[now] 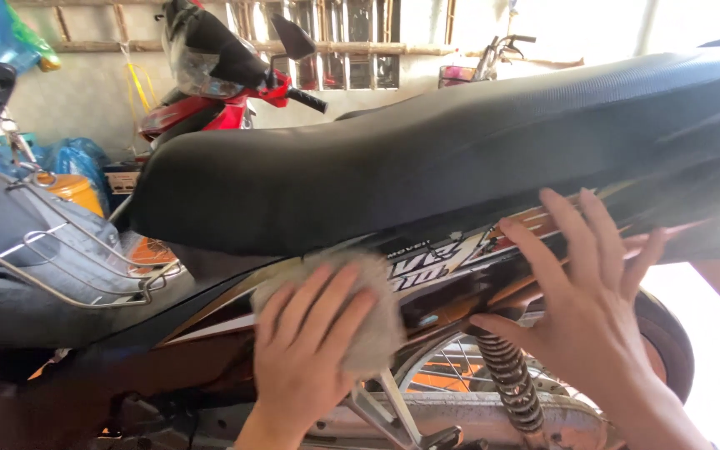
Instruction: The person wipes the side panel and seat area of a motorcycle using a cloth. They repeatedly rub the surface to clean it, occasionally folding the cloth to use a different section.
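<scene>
My left hand [306, 350] presses flat on a soft, limp grey cloth [368, 312] against the motorbike's side panel [443, 267], best pinned by palm, while my right hand [581, 292] rests open, empty.

Matt textured black vinyl seat [460, 158], fluffy grey cloth [377, 308], glossy plastic side panel [452, 267], rusty metal shock spring [510, 383]

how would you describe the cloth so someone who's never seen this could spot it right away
Find the long black seat of the near motorbike, then look just under its front half at the side panel. The cloth is the fuzzy grey-white pad pressed flat there under the left hand. It is the only soft, pale thing against glossy dark bodywork.
</scene>
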